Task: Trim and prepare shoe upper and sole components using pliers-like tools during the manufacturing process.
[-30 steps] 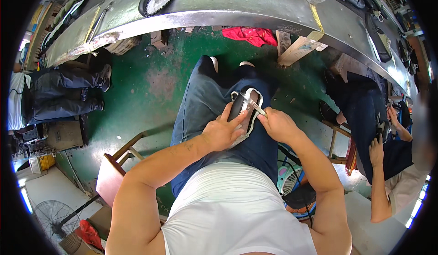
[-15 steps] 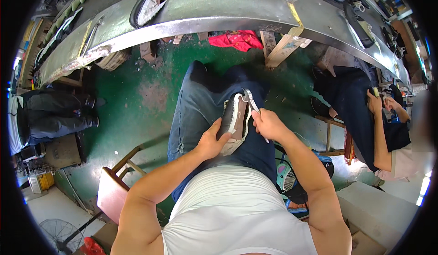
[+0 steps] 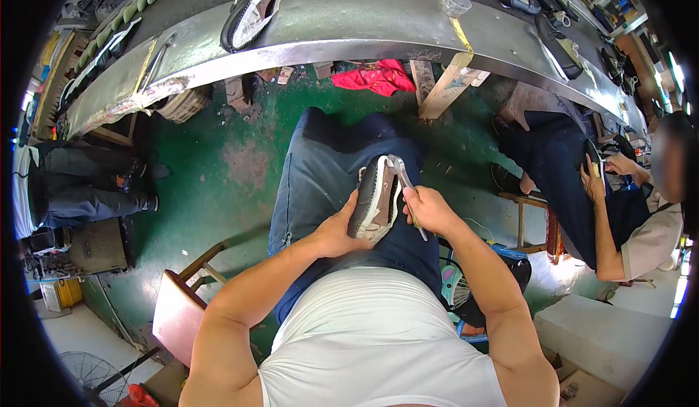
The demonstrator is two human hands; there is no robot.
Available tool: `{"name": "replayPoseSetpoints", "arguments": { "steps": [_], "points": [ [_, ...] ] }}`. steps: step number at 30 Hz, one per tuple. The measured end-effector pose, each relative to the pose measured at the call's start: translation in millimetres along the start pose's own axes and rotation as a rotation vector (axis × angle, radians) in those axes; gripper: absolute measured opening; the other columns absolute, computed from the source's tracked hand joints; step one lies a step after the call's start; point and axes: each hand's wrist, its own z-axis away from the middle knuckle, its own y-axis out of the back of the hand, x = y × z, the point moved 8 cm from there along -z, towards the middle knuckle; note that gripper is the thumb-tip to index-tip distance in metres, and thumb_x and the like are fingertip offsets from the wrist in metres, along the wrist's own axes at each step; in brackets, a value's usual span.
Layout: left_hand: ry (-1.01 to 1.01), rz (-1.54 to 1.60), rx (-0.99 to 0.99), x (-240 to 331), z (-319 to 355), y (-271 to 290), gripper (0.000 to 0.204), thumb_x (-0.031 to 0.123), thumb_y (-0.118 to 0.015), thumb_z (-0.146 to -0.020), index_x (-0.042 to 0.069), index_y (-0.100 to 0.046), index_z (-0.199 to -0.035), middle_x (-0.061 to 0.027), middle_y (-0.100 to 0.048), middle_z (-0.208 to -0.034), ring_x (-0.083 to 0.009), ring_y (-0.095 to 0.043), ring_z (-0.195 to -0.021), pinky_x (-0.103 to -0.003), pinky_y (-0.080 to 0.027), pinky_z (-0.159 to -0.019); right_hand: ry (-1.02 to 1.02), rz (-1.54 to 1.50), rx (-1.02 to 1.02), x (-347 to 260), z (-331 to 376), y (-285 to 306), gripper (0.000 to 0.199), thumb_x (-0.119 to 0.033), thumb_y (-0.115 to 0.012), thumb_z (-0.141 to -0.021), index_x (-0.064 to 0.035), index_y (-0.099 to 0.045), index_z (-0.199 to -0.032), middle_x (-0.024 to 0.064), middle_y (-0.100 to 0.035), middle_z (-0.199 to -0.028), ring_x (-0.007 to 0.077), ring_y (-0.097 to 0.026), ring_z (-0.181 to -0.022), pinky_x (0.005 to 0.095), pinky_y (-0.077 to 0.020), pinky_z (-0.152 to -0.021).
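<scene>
A partly made shoe [image 3: 374, 197], dark on its side with a white edge and a brownish middle, rests on my lap with its toe pointing away from me. My left hand [image 3: 341, 231] is closed round its left side and heel end, thumb along the dark side. In my right hand [image 3: 428, 209] is a pair of metal pincers [image 3: 403, 174], gripped by the handles. Their curved head lies at the shoe's right edge near the toe. Whether the jaws bite the material is too small to tell.
Ahead runs a metal-edged bench [image 3: 349, 21] carrying another shoe [image 3: 252, 15], a clear cup [image 3: 456, 2] and more shoes at right. A red cloth [image 3: 373, 77] lies beneath it. A stool [image 3: 182, 305] stands at left. Co-workers sit right [image 3: 561, 174] and stand left [image 3: 91, 181].
The shoe has turned slightly and sits a little nearer to me. My left hand has shifted round its heel end. The pincers have moved slightly down along with the shoe's edge.
</scene>
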Motion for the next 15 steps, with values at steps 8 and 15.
{"name": "replayPoseSetpoints", "arguments": {
  "steps": [8, 15],
  "points": [
    [-0.394, -0.416, 0.373, 74, 20, 67, 0.086, 0.013, -0.076, -0.074, 0.000, -0.035, -0.149, -0.0263, -0.053, -0.137, -0.0386, -0.055, -0.126, -0.040, -0.045, -0.106, 0.009, -0.547, 0.176, 42, 24, 12, 0.027, -0.026, -0.056, -0.101, -0.0002, -0.060, -0.098, 0.0061, -0.064, -0.082, 0.0146, -0.063, -0.068, 0.0291, -0.0505, -0.061],
    [-0.638, 0.156, 0.443, 137, 24, 121, 0.082, 0.001, -0.083, -0.074, 0.004, -0.038, -0.143, -0.0117, -0.059, -0.116, -0.0202, -0.061, -0.104, -0.037, -0.051, -0.093, 0.011, -0.603, 0.111, 44, 50, 16, 0.030, -0.014, -0.061, -0.097, 0.0009, -0.056, -0.123, 0.0041, -0.063, -0.093, 0.0120, -0.059, -0.083, 0.0269, -0.0477, -0.076]
  ]
}}
